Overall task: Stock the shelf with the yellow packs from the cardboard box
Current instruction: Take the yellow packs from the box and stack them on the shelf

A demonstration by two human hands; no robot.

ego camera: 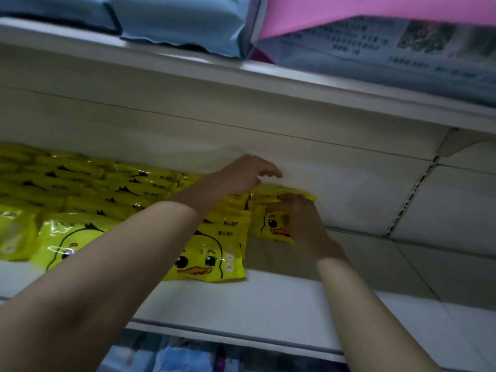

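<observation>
Rows of yellow packs point(107, 189) printed with a duck face stand on the white shelf point(268, 299), filling its left and middle. At the right end of the rows, a short stack of yellow packs point(271, 224) stands upright near the back wall. My right hand point(303, 221) grips this stack's front pack from the right, fingers curled on its top edge. My left hand point(241, 175) hovers above the packs just left of the stack, fingers loosely bent, holding nothing. The cardboard box is out of view.
The shelf's right part is bare white board up to a slotted upright point(410, 194). An upper shelf point(241, 84) carries blue packs point(182, 22) and a pink pack point(375, 12). Blue goods point(182, 358) show below the shelf's front edge.
</observation>
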